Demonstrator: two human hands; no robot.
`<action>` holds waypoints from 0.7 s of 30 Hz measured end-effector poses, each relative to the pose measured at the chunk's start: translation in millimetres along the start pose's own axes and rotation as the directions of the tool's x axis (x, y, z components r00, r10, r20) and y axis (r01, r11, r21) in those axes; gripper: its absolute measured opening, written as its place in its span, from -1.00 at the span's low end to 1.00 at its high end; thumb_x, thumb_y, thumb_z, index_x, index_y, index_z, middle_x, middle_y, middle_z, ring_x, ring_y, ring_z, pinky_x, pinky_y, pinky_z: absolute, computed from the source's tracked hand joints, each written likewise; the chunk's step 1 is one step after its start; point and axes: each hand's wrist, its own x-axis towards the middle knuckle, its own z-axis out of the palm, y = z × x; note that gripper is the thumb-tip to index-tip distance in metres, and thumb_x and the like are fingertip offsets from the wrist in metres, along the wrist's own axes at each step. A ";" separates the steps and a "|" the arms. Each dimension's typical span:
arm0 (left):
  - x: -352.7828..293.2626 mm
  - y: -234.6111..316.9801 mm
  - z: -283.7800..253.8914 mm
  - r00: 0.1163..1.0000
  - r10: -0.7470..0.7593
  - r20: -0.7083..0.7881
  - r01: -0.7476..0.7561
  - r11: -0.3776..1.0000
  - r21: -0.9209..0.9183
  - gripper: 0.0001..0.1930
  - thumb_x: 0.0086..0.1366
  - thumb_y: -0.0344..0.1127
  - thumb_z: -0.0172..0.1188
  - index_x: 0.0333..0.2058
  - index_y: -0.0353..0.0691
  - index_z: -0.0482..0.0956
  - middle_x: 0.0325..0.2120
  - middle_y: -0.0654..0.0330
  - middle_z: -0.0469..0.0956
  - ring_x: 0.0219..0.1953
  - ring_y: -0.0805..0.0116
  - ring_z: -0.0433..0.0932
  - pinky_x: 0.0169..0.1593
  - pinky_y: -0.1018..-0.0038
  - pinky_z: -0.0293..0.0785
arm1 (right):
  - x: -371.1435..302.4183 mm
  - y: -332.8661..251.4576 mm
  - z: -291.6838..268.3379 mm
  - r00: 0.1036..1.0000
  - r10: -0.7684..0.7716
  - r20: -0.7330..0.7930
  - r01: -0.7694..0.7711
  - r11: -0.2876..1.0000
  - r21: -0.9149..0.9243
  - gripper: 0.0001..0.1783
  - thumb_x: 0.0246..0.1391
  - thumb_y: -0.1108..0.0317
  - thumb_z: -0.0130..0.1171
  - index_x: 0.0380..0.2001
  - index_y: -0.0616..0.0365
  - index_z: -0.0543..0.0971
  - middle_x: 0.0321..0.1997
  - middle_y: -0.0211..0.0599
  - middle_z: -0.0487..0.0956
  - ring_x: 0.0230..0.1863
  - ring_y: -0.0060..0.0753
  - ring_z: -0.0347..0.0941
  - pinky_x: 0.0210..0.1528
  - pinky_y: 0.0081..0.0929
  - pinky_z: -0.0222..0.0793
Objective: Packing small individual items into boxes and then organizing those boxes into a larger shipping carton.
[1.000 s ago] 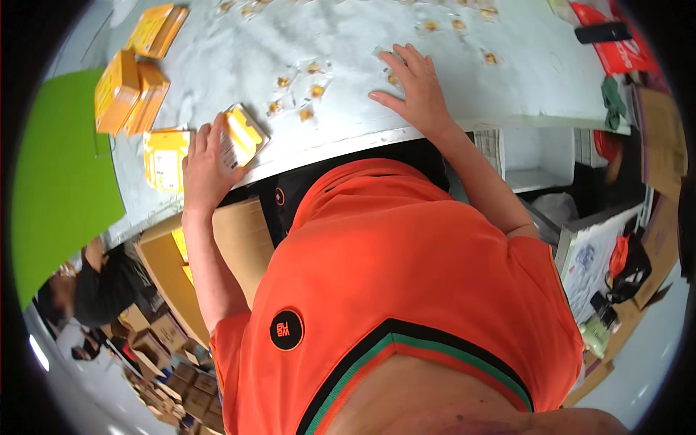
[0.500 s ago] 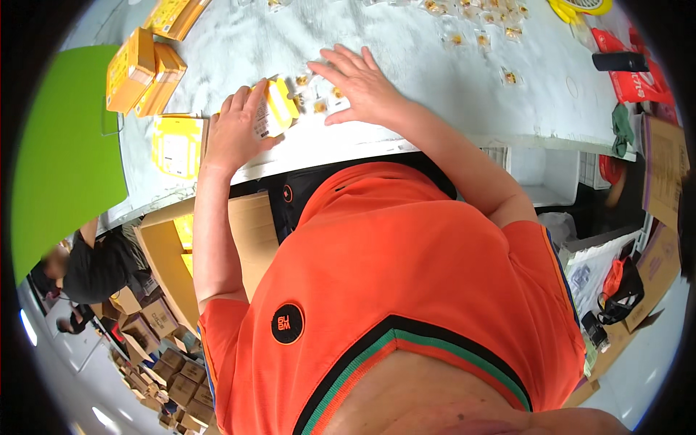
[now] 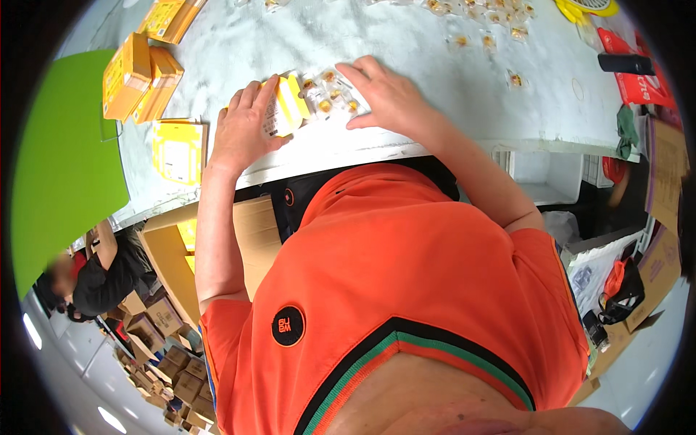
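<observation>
Yellow-and-white carton [image 3: 284, 107], small and open at one end, stands on the near part of the white table [image 3: 435, 123], clasped by the left hand [image 3: 243, 130]: thumb on its near face, fingers curled round its left side. Just right of the carton's mouth lie clear sachets with amber contents [image 3: 332, 96], about four of them bunched together; the exact count cannot be told because the hand covers part of the bunch. The right hand [image 3: 388, 98] lies flat over them, fingers spread and pressing down, gripping nothing.

Farther off, toward the far right of the table, more of the same sachets [image 3: 482, 25] lie scattered singly; roughly ten show, though some are cut off at the rim. On the far left, two closed yellow boxes [image 3: 138, 76] stand side by side, touching. A third yellow box [image 3: 170, 16] lies beyond them at the far edge. One flattened yellow carton [image 3: 177, 148] rests near the left hand, just apart from it. A green board [image 3: 61, 159] fills the left side. At the far right sit one red packet [image 3: 638, 80] with a black object [image 3: 625, 63] across it. Below the table edge, one brown cardboard box [image 3: 239, 232] stands open.
</observation>
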 end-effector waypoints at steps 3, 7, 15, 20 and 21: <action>1.2 2.2 -2.1 1.000 0.000 0.010 0.000 1.000 0.013 0.14 -0.11 -0.14 0.61 0.47 0.16 0.16 0.36 0.10 0.30 0.39 0.06 0.28 0.35 -0.03 0.31 | 7.5 -16.1 -4.9 0.977 0.110 0.183 -0.115 0.993 0.017 -0.17 -0.02 0.23 0.48 0.33 0.06 0.38 0.16 -0.19 0.42 0.00 -0.08 0.58 0.01 -0.23 0.55; 4.3 5.7 -2.4 1.000 0.029 0.005 -0.030 1.000 0.010 0.14 -0.12 -0.14 0.62 0.46 0.16 0.16 0.35 0.12 0.31 0.39 0.07 0.28 0.33 -0.02 0.31 | 26.8 -13.4 17.8 0.998 0.033 0.058 -0.040 0.992 0.123 -0.34 0.04 0.36 0.39 0.24 0.12 0.46 0.05 -0.16 0.46 -0.10 -0.08 0.61 0.00 -0.24 0.55; -5.7 15.2 -1.6 0.982 0.088 -0.167 -0.121 0.973 -0.199 0.14 -0.18 -0.23 0.64 0.43 -0.01 0.23 0.27 0.00 0.37 0.30 -0.03 0.36 0.29 0.05 0.36 | 46.8 -26.4 19.0 0.999 0.048 0.005 -0.043 0.833 0.552 -0.41 0.03 0.55 0.32 0.19 0.15 0.50 0.04 -0.10 0.52 -0.20 -0.39 0.64 -0.16 -0.44 0.62; -15.6 37.2 5.7 0.845 0.010 -0.534 -0.279 0.861 -0.425 0.22 -0.18 -0.30 0.65 0.45 -0.22 0.10 0.32 -0.11 0.27 0.35 -0.12 0.29 0.37 0.08 0.30 | 37.3 -72.2 -48.2 0.953 -0.014 -0.302 0.191 0.801 0.568 -0.45 0.10 0.59 0.26 0.20 0.18 0.50 0.10 -0.13 0.52 -0.19 -0.45 0.62 -0.14 -0.49 0.62; -14.1 44.5 5.7 0.809 -0.032 -0.587 -0.310 0.825 -0.472 0.24 -0.18 -0.30 0.66 0.46 -0.23 0.06 0.35 -0.11 0.24 0.37 -0.12 0.27 0.39 0.09 0.29 | 34.2 -79.8 -65.0 0.927 -0.041 -0.374 0.258 0.793 0.552 -0.47 0.12 0.60 0.25 0.19 0.19 0.51 0.10 -0.14 0.52 -0.19 -0.46 0.62 -0.14 -0.50 0.62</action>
